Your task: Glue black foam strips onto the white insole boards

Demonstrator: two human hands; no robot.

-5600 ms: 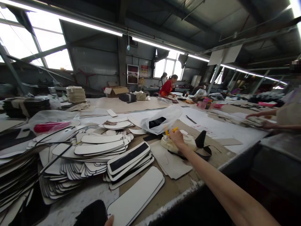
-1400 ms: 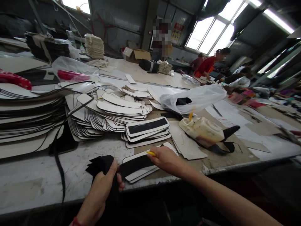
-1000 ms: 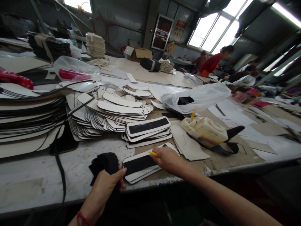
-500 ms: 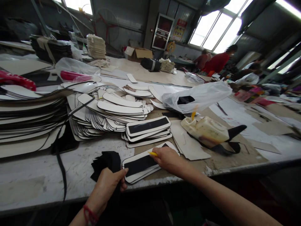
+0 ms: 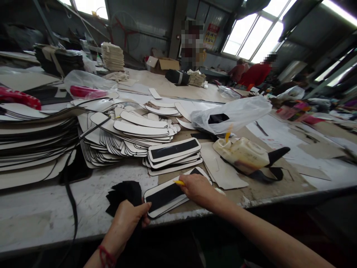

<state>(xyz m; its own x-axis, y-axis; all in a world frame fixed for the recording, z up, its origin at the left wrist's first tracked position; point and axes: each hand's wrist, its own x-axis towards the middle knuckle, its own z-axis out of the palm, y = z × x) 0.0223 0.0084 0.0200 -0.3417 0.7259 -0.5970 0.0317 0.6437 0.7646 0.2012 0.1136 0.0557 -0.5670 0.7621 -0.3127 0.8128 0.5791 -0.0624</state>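
My left hand grips a fanned bundle of black strips at the near table edge. My right hand holds a small yellow tool and presses on a white oblong panel with a black strip on it, lying just right of the bundle. A short stack of the same black-striped panels sits behind it.
A big heap of white panels and tall flat stacks fill the left. A yellowish glue jug and a clear plastic bag lie to the right. People in red work at the far end. The table edge runs along the front.
Earlier my right hand was far out at the glue jug; it has come back to the near panel. Over the last second both hands barely shift, my left sliding slightly lower on the bundle.
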